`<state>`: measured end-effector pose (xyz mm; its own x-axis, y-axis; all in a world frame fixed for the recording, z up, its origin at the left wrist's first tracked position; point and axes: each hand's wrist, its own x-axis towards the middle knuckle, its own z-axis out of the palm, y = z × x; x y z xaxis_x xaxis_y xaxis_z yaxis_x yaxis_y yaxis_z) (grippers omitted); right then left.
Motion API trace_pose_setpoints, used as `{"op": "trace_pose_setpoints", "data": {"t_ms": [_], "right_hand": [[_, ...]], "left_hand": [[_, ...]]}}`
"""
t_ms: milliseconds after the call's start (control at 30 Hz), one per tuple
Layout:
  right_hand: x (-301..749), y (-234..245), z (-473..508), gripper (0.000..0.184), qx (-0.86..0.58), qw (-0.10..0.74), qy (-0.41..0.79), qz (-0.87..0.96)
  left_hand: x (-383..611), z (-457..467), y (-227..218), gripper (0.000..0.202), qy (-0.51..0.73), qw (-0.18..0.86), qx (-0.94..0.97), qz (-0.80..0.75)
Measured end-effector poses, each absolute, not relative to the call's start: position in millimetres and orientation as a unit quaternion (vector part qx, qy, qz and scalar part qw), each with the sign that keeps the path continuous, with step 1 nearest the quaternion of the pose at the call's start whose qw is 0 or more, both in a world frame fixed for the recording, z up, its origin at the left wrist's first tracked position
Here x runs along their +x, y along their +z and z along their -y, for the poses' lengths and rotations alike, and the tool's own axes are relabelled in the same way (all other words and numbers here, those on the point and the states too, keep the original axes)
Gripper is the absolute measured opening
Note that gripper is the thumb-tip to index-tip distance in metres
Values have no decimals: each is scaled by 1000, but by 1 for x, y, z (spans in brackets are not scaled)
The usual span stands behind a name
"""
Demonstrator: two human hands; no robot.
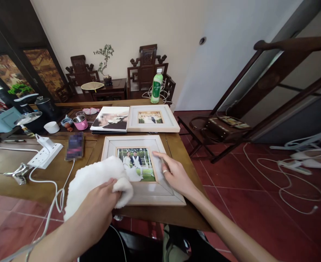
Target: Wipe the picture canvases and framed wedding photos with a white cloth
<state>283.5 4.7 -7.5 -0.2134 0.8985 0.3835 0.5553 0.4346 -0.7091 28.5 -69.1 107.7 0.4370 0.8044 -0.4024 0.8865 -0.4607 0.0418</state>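
A framed photo of two people seated outdoors lies flat near the table's front edge, in a pale wooden picture frame (149, 200). My left hand (104, 198) is closed on a fluffy white cloth (92, 178), which covers the frame's left side and lower left corner. On the frame's right side rests my right hand (174, 173), its index finger stretched along the inner border and a ring on one finger. Nothing is held in that hand. Behind it lies a second picture frame (163, 124), beside a photo album (110, 120).
A green bottle (157, 87) stands at the table's back edge. Left are a power strip (46, 154) with white cables, a phone (74, 145), a pink cup (80, 123) and a white cup (51, 127). A wooden chair (223, 145) holding a brown bag (222, 129) stands right.
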Motion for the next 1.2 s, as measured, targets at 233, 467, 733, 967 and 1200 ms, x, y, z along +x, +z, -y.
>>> {"op": "trace_pose_setpoints", "data": {"t_ms": [233,467,733,967,1200], "right_hand": [[286,-14,-8,60,-424,395,220,785],[286,-11,-6,66,-455,403,205,767],[280,0,-4,60,-448,398,197,776],[281,-3,-3,29,-480,449,186,730],[281,-6,-3,35,-512,483,236,669]], "left_hand": [[66,-12,95,55,-47,3,885,-463],[114,-74,66,46,-19,-67,919,-388],[130,-80,45,34,-19,-107,915,-387],[122,-48,54,39,-68,-68,913,-396],[115,3,57,34,-67,-40,931,-356]]}}
